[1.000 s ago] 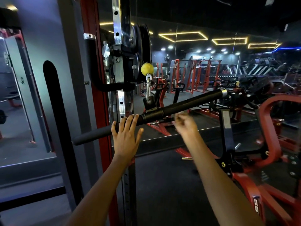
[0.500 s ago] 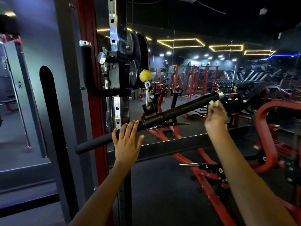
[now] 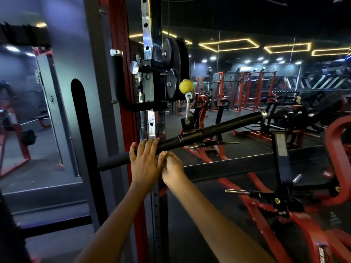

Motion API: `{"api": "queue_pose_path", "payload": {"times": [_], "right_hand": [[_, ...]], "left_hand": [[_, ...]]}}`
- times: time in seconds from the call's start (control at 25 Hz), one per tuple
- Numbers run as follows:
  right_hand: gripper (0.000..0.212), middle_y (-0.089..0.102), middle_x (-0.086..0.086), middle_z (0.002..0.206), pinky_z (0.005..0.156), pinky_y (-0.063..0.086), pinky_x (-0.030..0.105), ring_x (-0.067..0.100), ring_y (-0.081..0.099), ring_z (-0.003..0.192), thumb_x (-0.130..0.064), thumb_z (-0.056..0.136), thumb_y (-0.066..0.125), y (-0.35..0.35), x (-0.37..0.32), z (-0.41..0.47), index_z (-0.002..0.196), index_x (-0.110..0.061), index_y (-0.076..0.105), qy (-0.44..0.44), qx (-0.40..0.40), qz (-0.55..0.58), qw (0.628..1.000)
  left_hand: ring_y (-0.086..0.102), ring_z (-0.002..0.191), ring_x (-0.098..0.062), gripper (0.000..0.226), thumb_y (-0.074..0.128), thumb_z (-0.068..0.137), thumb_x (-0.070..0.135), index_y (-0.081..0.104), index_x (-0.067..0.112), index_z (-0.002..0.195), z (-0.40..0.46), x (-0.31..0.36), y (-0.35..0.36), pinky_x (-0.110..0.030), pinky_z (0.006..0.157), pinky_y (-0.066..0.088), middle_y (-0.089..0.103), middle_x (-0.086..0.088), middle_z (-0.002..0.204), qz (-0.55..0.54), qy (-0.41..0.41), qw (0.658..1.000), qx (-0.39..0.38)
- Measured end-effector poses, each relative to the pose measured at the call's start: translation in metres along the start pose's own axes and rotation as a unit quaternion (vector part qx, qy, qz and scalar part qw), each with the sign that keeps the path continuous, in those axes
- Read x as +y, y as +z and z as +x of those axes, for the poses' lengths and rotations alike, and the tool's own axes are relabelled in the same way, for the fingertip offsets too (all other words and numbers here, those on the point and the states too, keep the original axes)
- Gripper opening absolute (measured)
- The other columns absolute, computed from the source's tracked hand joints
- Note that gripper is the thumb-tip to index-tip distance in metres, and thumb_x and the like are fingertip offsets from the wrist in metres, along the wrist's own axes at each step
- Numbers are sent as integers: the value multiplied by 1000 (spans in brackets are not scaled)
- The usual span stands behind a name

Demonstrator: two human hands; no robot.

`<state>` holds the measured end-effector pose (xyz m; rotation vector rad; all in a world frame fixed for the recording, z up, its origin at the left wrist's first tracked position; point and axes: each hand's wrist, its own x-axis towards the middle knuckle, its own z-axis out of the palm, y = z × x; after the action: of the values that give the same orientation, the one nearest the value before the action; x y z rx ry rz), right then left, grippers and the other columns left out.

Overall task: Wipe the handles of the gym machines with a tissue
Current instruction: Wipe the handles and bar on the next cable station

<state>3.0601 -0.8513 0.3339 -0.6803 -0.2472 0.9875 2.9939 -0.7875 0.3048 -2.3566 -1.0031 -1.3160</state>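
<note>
Far left: mirror (image 3: pixel 24 114) reflecting red frames and grey floor. Next to it, grey panel with a tall black slot (image 3: pixel 83 141), then red upright (image 3: pixel 121 73) of the cable machine carrying a curved black grab handle (image 3: pixel 118 86). Chrome adjustment rail (image 3: pixel 147 35) with holes, black pulley wheels (image 3: pixel 173 69) just beside it. Below the pulleys, yellow ball stopper (image 3: pixel 186 86) with a metal clip hanging down to the straight bar handle (image 3: pixel 218 129). Bar tilted, low at its foam-covered left end, high at its chrome-capped right end.

Left hand (image 3: pixel 145 162) laid over the bar left of its middle, fingers draped across the top, loosely wrapped rather than clenched. Right hand (image 3: pixel 171 167) touching the left one, just below the bar, curled closed and blurred; a small pale scrap at its fingertips, probably the tissue (image 3: pixel 165 153), pressed near the underside of the bar. Cannot tell how firmly gripped.

Right of the hands: black crossbeam (image 3: pixel 247 164), red plate-loaded machine frames (image 3: pixel 338 149), chrome pegs. Beyond, rows of red racks (image 3: pixel 247 88) under yellow rectangular ceiling lights (image 3: pixel 228 44).
</note>
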Motion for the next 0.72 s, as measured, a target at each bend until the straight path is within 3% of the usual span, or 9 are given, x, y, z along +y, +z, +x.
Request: {"api": "queue_pose_path", "payload": {"times": [0.12,0.24,0.4,0.44,0.48,0.52,0.6,0.64,0.72], "right_hand": [[23,60,4,47,44,51,18,12,59,40,14,87,45,-9,-24,8,72,-1,55,12,0,42,999],[23,61,6,63,50,53,17,14,61,56,14,87,47,-17,-42,11,73,-3,55,-25,58,86,994],[24,58,9,71,64,53,21,15,58,65,15,85,50,-3,-15,-29,71,-3,57,-20,-12,-57,998],[21,60,8,74,68,53,21,13,59,66,12,85,53,-4,-18,-35,73,-4,59,-64,-10,-114,991],[18,63,7,79,69,52,18,11,59,69,8,86,56,-7,-26,-37,78,-6,63,-155,8,-187,970],[14,65,6,87,71,51,13,10,60,75,5,86,58,-13,-39,-36,85,-6,66,-281,43,-278,917],[20,61,10,103,82,43,4,13,57,93,5,86,56,-26,-62,-26,102,-1,67,-492,100,-432,749],[24,59,13,107,89,38,4,17,54,100,7,86,56,-30,-66,-20,106,0,66,-537,114,-479,685],[24,56,14,109,97,38,13,24,51,104,6,86,56,-29,-52,-9,109,1,64,-544,108,-550,625]], "left_hand": [[39,132,-25,65,13,101,53,46,13,140,-10,-14,-8,-45,116,11,52,-6,138,3,22,1000,-3],[29,139,-23,64,15,101,54,37,15,146,-16,-15,-9,-40,117,2,45,-5,146,0,17,1000,-19],[30,142,-27,76,11,98,63,34,10,148,-21,-16,-12,-39,117,14,40,-10,150,-13,-3,1000,-23],[30,142,-28,80,12,97,65,36,8,147,-23,-20,-14,-40,118,16,41,-12,149,-15,-15,1000,-17],[29,142,-30,81,11,96,67,39,9,145,-24,-26,-17,-42,119,14,44,-12,146,-5,-29,1000,-9],[28,142,-33,78,12,96,66,43,12,143,-25,-31,-19,-45,119,7,47,-11,143,13,-43,999,-1],[25,141,-41,66,20,96,63,47,22,139,-24,-39,-24,-53,116,-5,48,-11,140,42,-78,996,3],[27,138,-44,62,24,95,62,48,25,139,-23,-43,-26,-57,115,-3,48,-11,139,44,-91,995,1],[34,132,-43,61,28,94,60,47,24,140,-23,-51,-28,-60,114,6,51,-11,135,42,-92,995,3]]}}
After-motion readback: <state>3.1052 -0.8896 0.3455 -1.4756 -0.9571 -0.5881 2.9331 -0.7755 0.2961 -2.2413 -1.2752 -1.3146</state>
